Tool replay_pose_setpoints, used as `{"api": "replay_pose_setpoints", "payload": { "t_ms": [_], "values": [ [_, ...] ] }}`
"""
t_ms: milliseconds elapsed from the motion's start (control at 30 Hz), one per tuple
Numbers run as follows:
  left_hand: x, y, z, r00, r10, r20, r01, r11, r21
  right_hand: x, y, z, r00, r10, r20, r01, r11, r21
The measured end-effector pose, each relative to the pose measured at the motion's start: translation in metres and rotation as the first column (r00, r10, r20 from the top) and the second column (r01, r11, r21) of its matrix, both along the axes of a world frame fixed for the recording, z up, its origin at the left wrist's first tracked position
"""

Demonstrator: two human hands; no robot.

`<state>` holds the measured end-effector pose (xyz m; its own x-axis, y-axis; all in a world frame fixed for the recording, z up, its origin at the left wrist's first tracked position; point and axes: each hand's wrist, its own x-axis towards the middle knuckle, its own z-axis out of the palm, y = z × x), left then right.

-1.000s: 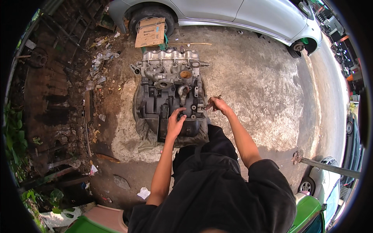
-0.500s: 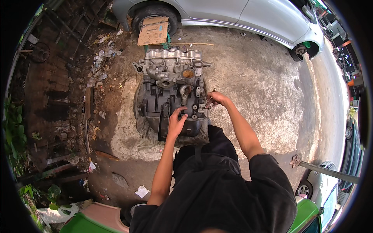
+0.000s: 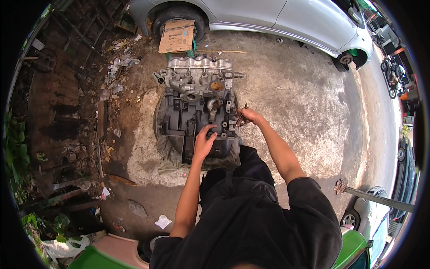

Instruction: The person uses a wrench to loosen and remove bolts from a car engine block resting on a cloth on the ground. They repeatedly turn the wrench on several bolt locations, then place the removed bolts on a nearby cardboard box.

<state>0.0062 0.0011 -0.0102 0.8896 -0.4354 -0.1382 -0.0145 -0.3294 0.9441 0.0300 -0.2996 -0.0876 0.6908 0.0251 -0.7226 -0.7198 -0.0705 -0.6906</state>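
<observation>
1. The engine (image 3: 179, 123) lies on a dark cloth (image 3: 172, 162) over the concrete floor (image 3: 304, 103), directly in front of the person's legs.
2. The left hand (image 3: 204, 144) is at the engine's near part, fingers loosely curled and thumb apart; whether it pinches a small part, I cannot tell.
3. The right hand (image 3: 249, 117) is closed around a slim dark tool (image 3: 240, 120) at the engine's right edge, beside a small metal bracket (image 3: 232, 125). Tip contact is too small to make out.
4. For good control, I would seat the tool squarely before adding force, keep the wrist in line, press gradually, and brace the engine with the left palm, fingers clear of any slip.
5. The engine's silvery cylinder head (image 3: 199, 65) points away from the person, its dark casing toward them. Its longer visible axis runs roughly fore and aft; a shaft stub (image 3: 239, 75) juts rightward at the far end.
</observation>
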Motion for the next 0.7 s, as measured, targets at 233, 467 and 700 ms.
{"api": "replay_pose_setpoints", "payload": {
  "t_ms": [233, 467, 700],
  "values": [
    [0.001, -0.001, 0.002, 1.000, 0.003, -0.018, -0.002, 1.000, 0.009, 0.002, 0.002, 0.018, 0.995, -0.082, -0.060, 0.083, 0.996, 0.015],
    [0.001, -0.003, -0.003, 0.999, -0.013, -0.043, 0.013, 1.000, -0.006, 0.023, 0.013, 0.014, 0.997, 0.031, -0.068, -0.036, 0.996, -0.080],
    [0.003, -0.002, -0.008, 0.999, -0.011, -0.044, 0.013, 0.999, 0.042, 0.002, 0.033, 0.007, 0.990, 0.006, 0.142, 0.058, 0.896, -0.441]
  ]
}}
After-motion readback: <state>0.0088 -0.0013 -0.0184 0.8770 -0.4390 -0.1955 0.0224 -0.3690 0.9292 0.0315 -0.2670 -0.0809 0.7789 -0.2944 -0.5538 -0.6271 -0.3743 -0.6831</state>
